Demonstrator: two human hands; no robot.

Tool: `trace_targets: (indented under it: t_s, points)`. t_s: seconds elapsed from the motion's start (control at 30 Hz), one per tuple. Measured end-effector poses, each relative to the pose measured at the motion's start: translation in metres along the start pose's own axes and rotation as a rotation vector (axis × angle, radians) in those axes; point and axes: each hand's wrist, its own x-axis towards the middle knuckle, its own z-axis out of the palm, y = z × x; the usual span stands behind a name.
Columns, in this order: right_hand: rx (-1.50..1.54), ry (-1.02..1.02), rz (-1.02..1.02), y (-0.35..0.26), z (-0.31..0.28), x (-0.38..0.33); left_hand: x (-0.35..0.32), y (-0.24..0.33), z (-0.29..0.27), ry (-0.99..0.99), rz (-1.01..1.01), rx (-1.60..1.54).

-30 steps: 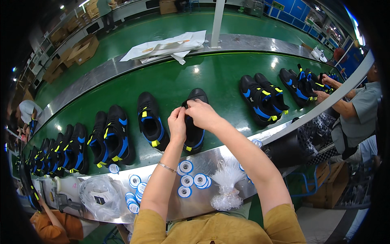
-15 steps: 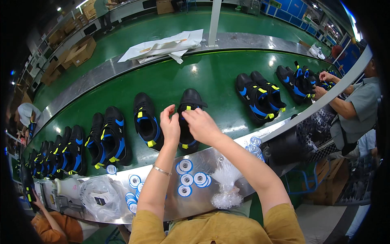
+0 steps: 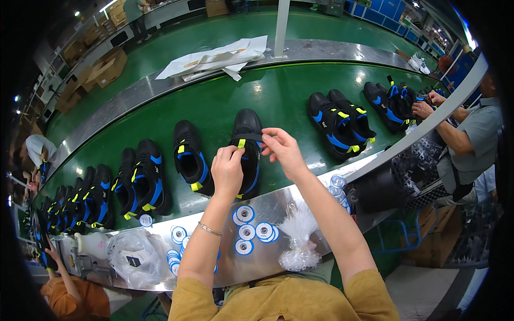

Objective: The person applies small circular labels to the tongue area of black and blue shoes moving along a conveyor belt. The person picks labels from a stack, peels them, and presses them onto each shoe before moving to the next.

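In front of me stands a black shoe (image 3: 247,119) with blue sides and yellow tabs, toe pointing away. My left hand (image 3: 227,170) is closed at its tongue, thumb and fingers pinching the yellow tab (image 3: 241,143). My right hand (image 3: 285,153) pinches the end of the black strap (image 3: 248,137) that runs across the shoe, at its right side. The matching shoe (image 3: 191,155) stands just left, untouched. Below my hands, round white tags with blue rims (image 3: 247,232) lie on the metal ledge (image 3: 230,273). My hands and wrist hide part of the shoe's heel.
More shoe pairs line the green belt at left (image 3: 144,176) and right (image 3: 340,125). A bundle of clear plastic fasteners (image 3: 297,235) and a clear plastic bag (image 3: 134,257) lie on the ledge. White paper sheets (image 3: 214,60) rest beyond the belt. A co-worker (image 3: 471,134) handles shoes at right.
My right hand has moved right, drawing the strap's end out to the shoe's side. My left hand has come down nearer and closed on the tongue's yellow tab.
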Motion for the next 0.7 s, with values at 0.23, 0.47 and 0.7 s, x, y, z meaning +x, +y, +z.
trace_targets:
  t_s: [0.23,0.47,0.7]
  points:
    - [0.016,-0.089,-0.009,-0.003,0.009,0.000,-0.019,-0.004,-0.029,0.189,-0.042,-0.060]
    - [-0.066,-0.061,0.028,0.018,0.028,-0.026,-0.032,-0.013,-0.041,0.214,-0.082,-0.084]
    - [-0.084,-0.065,0.053,0.038,0.041,-0.036,-0.035,-0.017,-0.040,0.245,-0.130,-0.098]
